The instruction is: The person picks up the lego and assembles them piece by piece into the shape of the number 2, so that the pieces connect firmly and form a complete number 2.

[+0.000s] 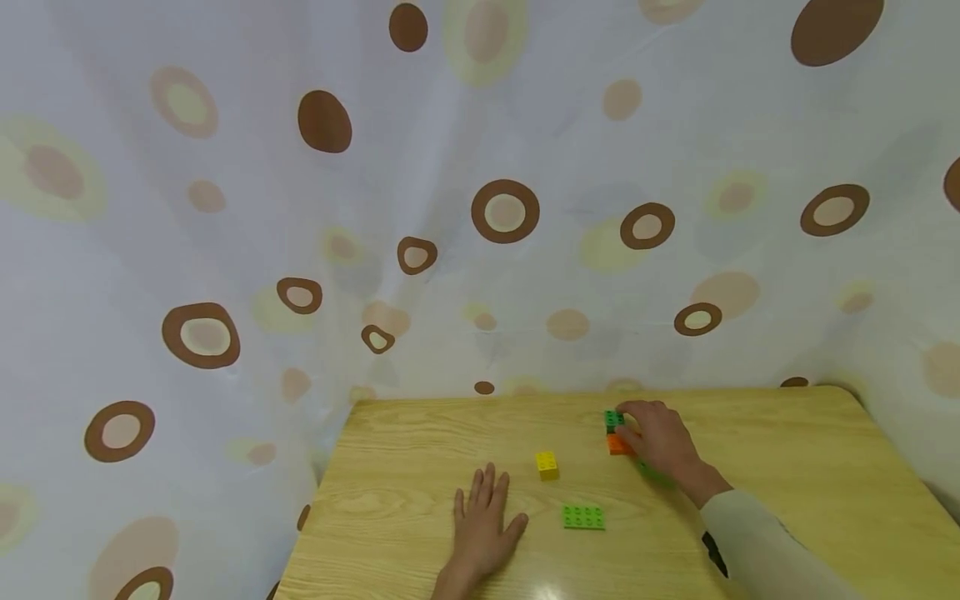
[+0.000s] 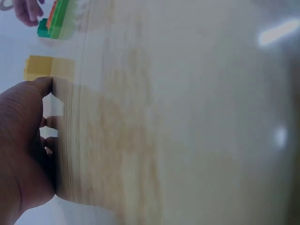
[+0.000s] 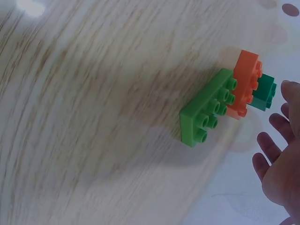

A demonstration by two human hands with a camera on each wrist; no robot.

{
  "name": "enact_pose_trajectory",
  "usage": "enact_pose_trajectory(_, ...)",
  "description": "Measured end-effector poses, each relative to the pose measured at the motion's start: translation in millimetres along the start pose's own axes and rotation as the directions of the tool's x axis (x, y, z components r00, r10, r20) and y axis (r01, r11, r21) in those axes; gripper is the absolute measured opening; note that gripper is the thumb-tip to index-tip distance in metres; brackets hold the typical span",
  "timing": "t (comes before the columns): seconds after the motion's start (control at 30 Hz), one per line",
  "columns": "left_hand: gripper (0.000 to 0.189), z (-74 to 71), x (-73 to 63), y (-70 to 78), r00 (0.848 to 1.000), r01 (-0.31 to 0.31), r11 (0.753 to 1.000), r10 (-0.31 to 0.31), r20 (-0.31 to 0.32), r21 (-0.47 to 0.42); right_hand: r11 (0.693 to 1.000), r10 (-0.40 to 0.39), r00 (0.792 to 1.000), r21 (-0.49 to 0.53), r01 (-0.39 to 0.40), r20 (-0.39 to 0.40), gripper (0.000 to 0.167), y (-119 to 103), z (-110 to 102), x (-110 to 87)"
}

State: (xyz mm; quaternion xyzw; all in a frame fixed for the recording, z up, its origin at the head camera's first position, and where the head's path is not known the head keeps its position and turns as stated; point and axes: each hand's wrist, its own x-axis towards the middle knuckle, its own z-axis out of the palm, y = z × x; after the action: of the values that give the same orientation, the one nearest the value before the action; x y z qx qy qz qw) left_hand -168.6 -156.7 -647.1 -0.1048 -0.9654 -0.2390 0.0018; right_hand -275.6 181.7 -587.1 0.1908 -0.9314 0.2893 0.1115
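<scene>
My left hand lies on the wooden table with its fingers spread and nothing in its grasp. Up and to its right sits a yellow brick, and a flat light green brick lies farther right. Toward the back, my right hand hovers by a dark green brick. In the right wrist view its loosely bent fingers stand just apart from that dark green brick. An orange brick and a longer green brick line up next to it. In the head view the hand partly hides these.
The wooden table ends at a back edge against a white curtain with brown circles. More of this curtain hangs along the left side. Light reflects off the tabletop near its front.
</scene>
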Motion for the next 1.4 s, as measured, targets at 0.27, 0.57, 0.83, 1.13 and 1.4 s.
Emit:
enact_pose_trajectory(0.27,0.071,7.2,-5.3,1.1,0.999,-0.036,0.999,0.036,-0.030,-0.015,1.000,-0.001,1.000,-0.013,0.001,-0.007,0.034,2.8,7.3,-4.5)
enact_pose_trajectory(0.57,0.071,15.5,-11.0,0.5,0.997,-0.065,0.997,0.064,-0.052,-0.032,0.999,0.020,1.000,-0.036,-0.020,0.006,0.034,7.0,11.4,-3.9)
enact_pose_trajectory(0.83,0.071,23.7,-12.3,-2.2,0.996,-0.061,0.998,0.061,-0.067,0.003,0.999,0.010,1.000,-0.042,-0.010,0.002,0.033,15.7,16.6,-3.3)
enact_pose_trajectory(1.13,0.070,12.2,-9.6,1.0,0.995,-0.070,0.997,0.071,-0.064,0.019,0.995,-0.081,0.996,0.047,0.082,-0.030,0.034,-27.5,5.3,-15.5)
enact_pose_trajectory(1.4,0.070,3.9,-2.5,-1.5,0.997,-0.049,0.997,0.052,-0.048,0.056,0.964,-0.232,0.969,0.151,0.218,0.085,0.030,-78.5,19.4,-52.5)
